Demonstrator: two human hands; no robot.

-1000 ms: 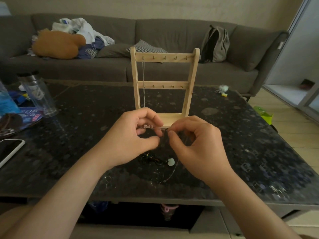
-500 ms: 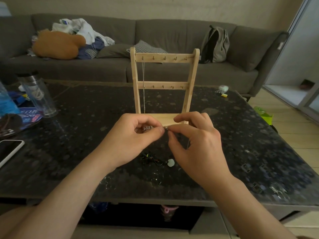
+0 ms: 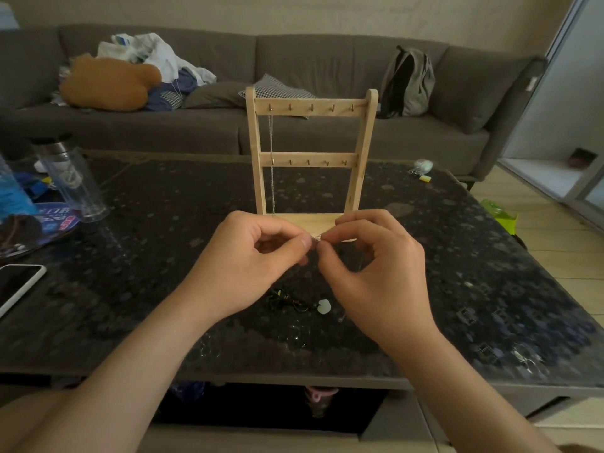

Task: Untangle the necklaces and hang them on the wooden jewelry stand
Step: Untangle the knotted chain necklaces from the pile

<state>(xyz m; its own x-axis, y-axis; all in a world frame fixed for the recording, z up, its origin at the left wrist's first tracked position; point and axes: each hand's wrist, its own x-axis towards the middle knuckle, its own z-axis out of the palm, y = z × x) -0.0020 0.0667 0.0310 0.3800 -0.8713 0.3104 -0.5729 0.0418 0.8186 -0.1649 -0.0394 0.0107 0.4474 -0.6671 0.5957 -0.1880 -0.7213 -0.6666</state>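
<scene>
Your left hand [image 3: 248,266] and right hand [image 3: 376,273] meet fingertip to fingertip just in front of the base of the wooden jewelry stand [image 3: 310,158]. Each pinches the same thin chain [image 3: 317,238] between thumb and forefinger, with the other fingers curled. How the chain runs below your right hand is too faint to tell.

Under your hands, on the dark speckled surface [image 3: 163,240], lies a tangled heap of necklaces [image 3: 287,300] with a pale pendant [image 3: 323,305] at its right edge. The stand is upright beyond your fingers, and one silver necklace [image 3: 271,165] hangs from the leftmost hook of its top bar down to the base.

At the left of the surface are a phone [image 3: 16,286] and a clear bottle [image 3: 72,178]. A grey sofa [image 3: 327,60] runs behind.
</scene>
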